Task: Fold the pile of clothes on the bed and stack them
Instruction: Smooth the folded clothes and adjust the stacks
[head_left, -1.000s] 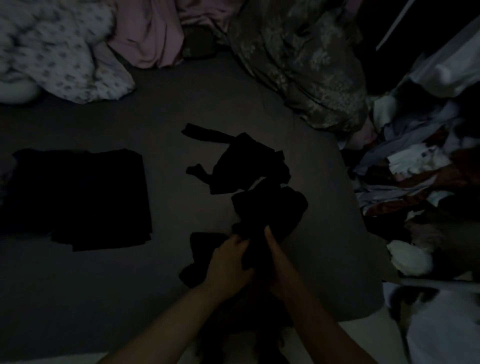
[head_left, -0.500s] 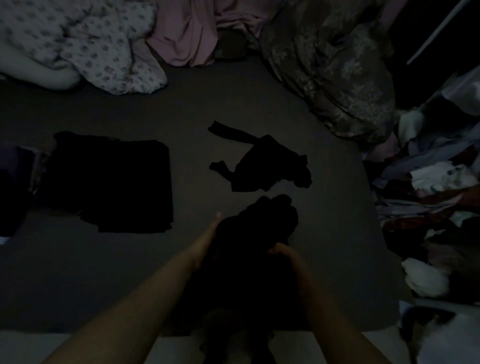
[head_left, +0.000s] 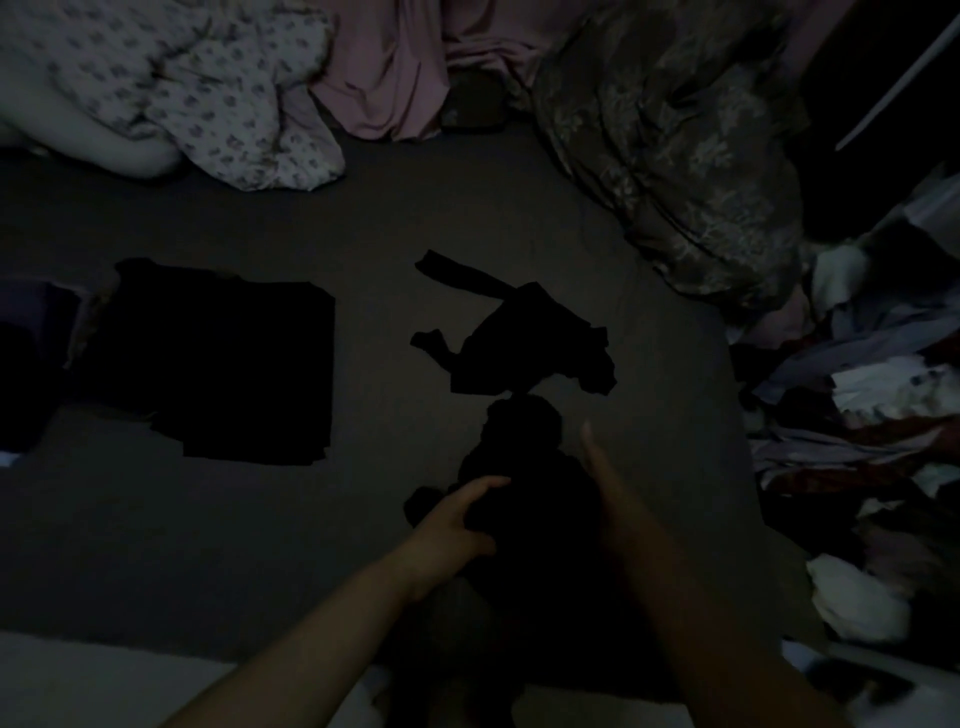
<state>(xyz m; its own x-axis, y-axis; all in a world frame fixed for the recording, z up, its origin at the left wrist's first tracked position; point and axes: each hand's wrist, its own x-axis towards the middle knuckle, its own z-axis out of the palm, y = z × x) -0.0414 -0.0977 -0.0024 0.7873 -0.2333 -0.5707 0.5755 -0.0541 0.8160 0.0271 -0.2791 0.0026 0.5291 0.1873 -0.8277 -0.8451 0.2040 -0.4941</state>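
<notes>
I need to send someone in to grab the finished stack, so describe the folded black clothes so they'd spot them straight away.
On the dark grey bed sheet, look left of the person's hands. The folded black stack lies flat and square-edged, unlike the crumpled black garment mid-bed.

Dim light; garments read as black shapes, detail not resolvable.

Black garment: bunched, unfolded, lying on the bed sheet near its front edge, right of centre. Its far end forms a rounded lump; its near end runs off toward the bottom of the view.

Second black garment: crumpled, spread flat on the sheet just beyond the first, apparently touching it at one point. A narrow strip extends from it up and to the left.

Folded black stack: roughly rectangular, flat, straight right edge, well apart to the left. Layer count cannot be told.
</notes>
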